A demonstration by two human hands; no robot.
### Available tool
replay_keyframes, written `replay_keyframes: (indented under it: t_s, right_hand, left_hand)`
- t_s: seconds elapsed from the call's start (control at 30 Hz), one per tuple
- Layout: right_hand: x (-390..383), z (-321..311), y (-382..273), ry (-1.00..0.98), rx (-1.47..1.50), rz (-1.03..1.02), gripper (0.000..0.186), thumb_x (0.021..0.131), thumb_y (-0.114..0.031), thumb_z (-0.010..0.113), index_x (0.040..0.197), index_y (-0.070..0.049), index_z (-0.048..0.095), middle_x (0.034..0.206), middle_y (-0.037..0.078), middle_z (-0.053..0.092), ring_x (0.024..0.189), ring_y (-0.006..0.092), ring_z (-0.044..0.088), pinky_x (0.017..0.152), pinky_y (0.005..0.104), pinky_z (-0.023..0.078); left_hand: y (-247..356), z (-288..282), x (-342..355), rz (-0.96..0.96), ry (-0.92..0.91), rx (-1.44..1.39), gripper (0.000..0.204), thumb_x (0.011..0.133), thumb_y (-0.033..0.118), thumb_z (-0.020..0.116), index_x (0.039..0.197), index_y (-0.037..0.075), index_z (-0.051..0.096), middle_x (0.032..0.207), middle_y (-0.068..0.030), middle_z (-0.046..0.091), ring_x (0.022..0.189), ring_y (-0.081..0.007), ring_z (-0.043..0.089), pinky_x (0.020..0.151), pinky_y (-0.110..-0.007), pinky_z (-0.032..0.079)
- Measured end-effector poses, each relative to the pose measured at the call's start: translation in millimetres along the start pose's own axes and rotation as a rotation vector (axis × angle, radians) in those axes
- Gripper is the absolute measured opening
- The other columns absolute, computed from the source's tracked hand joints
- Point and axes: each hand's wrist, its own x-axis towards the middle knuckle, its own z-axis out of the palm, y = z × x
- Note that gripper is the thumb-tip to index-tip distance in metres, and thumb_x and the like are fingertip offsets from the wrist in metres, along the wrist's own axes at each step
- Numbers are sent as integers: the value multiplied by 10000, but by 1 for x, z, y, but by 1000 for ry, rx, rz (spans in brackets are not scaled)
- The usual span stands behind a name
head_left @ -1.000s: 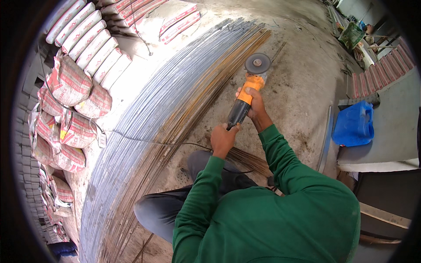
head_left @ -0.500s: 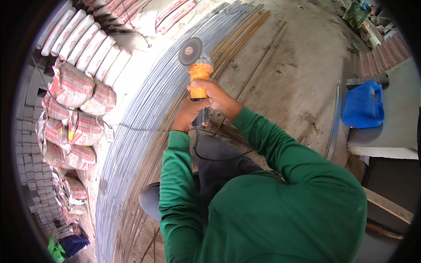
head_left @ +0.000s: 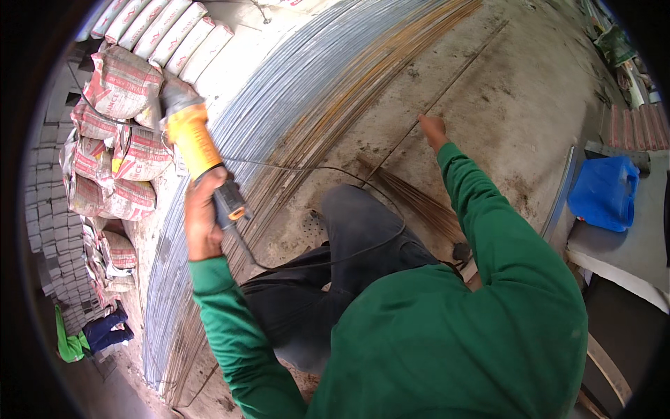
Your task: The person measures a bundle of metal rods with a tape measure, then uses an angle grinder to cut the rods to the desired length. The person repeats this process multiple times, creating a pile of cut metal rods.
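My left hand point(head_left: 203, 218) is closed around the rear body of a yellow and grey angle grinder point(head_left: 192, 140). I hold it raised over the left side of the long steel rods point(head_left: 279, 105), its head tipped up and left; motion blurs the disc. A black cord point(head_left: 328, 261) runs from its rear end and loops across my lap. Out to the right, my right hand point(head_left: 434, 131) is closed on a thin steel rod point(head_left: 464, 68) lying along the concrete. My fingertips are partly hidden. A short bundle of brown rods point(head_left: 412, 199) lies beside my knee.
Red and white sacks point(head_left: 125, 84) are piled at the left, before stacked grey blocks point(head_left: 49, 216). A blue jerrycan point(head_left: 604, 192) stands on a pale ledge point(head_left: 618, 255) at the right. A person in a green top point(head_left: 72, 343) is at the far lower left.
My right hand has let go of the grinder and moved right to the thin rod. My left hand has swung the grinder left. The view has shifted, and the person at lower left shows more fully.
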Motion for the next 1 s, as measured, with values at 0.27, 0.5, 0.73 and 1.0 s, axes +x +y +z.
replay_keyframes:
  t_s: [0.27, 0.5, 0.73, 1.0]
  right_hand:
    - [-38, 29, -26, -233, -108, -186, 683, 936, -364, 567, 1437, 32, 325, 1487, 229, 313, 1332, 389, 365, 1057, 510, 396]
    - [-16, -22, -102, -213, -100, -255, 730, 895, -438, 596, 1366, 90, 416, 1340, 268, 490, 1270, 406, 445, 1007, 476, 410]
    - [19, -34, -101, -163, -147, -291, 722, 927, -394, 569, 1433, 57, 323, 1494, 233, 312, 1351, 384, 341, 1056, 518, 350]
    - [27, 57, 35, -91, -408, -104, 386, 902, -315, 591, 919, 71, 602, 946, 190, 614, 839, 298, 563, 743, 461, 453]
  left_hand:
    - [51, -92, -13, 211, 266, -67, 459, 806, 292, 733, 1110, -9, 568, 911, -124, 652, 804, -222, 643, 744, -323, 548]
    - [150, -213, 8, 298, 306, 195, 345, 866, 311, 688, 1040, 34, 581, 810, -23, 620, 661, -102, 602, 581, -233, 500]
    - [176, -237, 22, 435, 601, 637, 362, 818, 315, 690, 979, -8, 658, 807, 2, 609, 640, -92, 544, 582, -253, 444]
    - [26, -190, 67, 224, 501, 811, 329, 714, 226, 706, 888, -31, 597, 634, -72, 599, 444, -147, 534, 447, -329, 450]
